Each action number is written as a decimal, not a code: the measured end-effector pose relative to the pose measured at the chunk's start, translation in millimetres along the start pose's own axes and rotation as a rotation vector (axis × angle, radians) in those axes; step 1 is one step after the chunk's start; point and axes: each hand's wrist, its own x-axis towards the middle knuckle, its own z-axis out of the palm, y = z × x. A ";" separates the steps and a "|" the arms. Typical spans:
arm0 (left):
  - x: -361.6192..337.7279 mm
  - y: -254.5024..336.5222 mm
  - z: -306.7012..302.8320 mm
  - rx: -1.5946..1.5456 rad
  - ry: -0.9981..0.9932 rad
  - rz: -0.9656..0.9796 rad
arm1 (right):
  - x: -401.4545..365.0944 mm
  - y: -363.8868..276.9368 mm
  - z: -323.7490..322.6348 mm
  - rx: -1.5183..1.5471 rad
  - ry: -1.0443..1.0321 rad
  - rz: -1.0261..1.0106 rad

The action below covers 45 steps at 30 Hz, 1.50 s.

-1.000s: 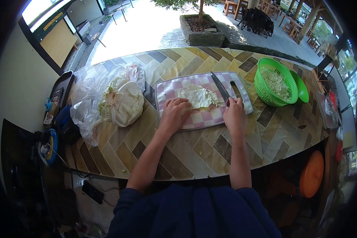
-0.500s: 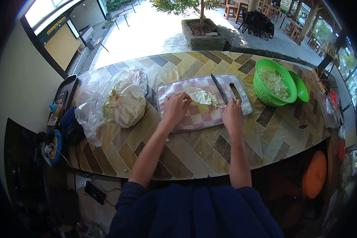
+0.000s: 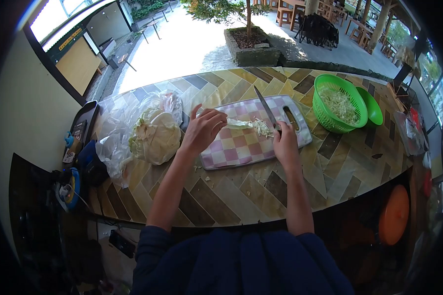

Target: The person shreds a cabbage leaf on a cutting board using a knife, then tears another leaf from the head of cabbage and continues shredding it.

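Observation:
A checkered pink-and-white cutting board [image 3: 231, 152] lies on the table, a little askew. My right hand [image 3: 285, 140] is closed round the handle of a knife [image 3: 266, 108], whose blade points away and slightly left over the board. Left of the blade lies a narrow piece of cabbage leaf [image 3: 239, 124], with a small heap of cabbage shreds [image 3: 263, 129] at its right end. My left hand [image 3: 204, 130] hovers by the leaf's left end, its fingers apart and the index finger raised.
A cabbage head [image 3: 155, 137] rests left of the board against crumpled plastic bags [image 3: 114, 142]. To the right stands a green basket [image 3: 340, 127] of shredded cabbage, beside a green bowl [image 3: 371, 105]. A dark tray [image 3: 86, 118] is at the far left.
My left hand has moved left off the leaf, and its fingers have spread. The leaf looks narrower, with more shreds beside the knife. The board's left end has shifted slightly nearer me.

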 end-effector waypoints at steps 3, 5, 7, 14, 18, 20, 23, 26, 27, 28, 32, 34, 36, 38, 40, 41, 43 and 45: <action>-28.2 1.7 -6.6 0.044 -0.148 -0.045 | -1.6 -15.4 -0.3 0.188 -0.075 -0.010; -33.9 6.5 -7.7 0.005 -0.181 -0.113 | -6.6 -22.4 8.7 0.264 -0.114 -0.031; -32.9 14.3 0.1 -0.035 -0.169 -0.147 | -13.3 -26.3 22.6 0.279 -0.101 -0.094; -33.6 12.3 42.8 -0.040 -0.199 -0.123 | -27.6 -24.3 43.1 0.173 -0.183 -0.154; -28.4 22.4 45.6 -0.036 -0.215 -0.255 | -30.1 -31.2 36.4 0.155 -0.323 -0.099; -34.2 22.4 59.1 -0.002 -0.111 -0.225 | -33.3 -38.0 26.7 0.165 -0.418 -0.118; -36.1 24.4 65.8 0.030 -0.042 -0.237 | -30.1 -29.6 31.6 0.197 -0.380 -0.167; -28.9 27.3 71.5 0.078 0.032 -0.287 | -25.1 -31.8 26.8 0.290 -0.300 -0.154; -25.3 29.7 71.3 0.097 0.064 -0.302 | -24.8 -31.0 27.9 0.327 -0.279 -0.176; -24.0 32.7 70.3 0.084 0.032 -0.340 | -24.3 -28.9 29.6 0.362 -0.257 -0.197; -24.5 49.6 64.3 0.106 -0.031 -0.379 | -25.2 -34.1 30.1 0.364 -0.220 -0.245; -31.9 53.6 62.4 0.082 -0.054 -0.381 | -26.8 -41.3 27.6 0.334 -0.229 -0.232; -39.5 50.3 61.3 0.076 -0.045 -0.335 | -32.5 -43.1 27.5 0.317 -0.233 -0.237; -43.1 41.0 61.7 0.046 -0.037 -0.320 | -34.4 -41.2 28.3 0.284 -0.262 -0.241; -43.3 38.3 59.5 0.000 -0.060 -0.340 | -34.4 -41.3 28.1 0.250 -0.292 -0.251; -40.7 37.2 58.2 -0.023 -0.069 -0.346 | -36.6 -39.5 28.2 0.230 -0.311 -0.251; -42.1 38.5 58.8 -0.032 -0.055 -0.349 | -40.8 -39.7 23.3 0.155 -0.353 -0.226; -39.4 39.4 57.2 -0.033 -0.049 -0.371 | -48.2 -44.0 15.5 0.050 -0.413 -0.170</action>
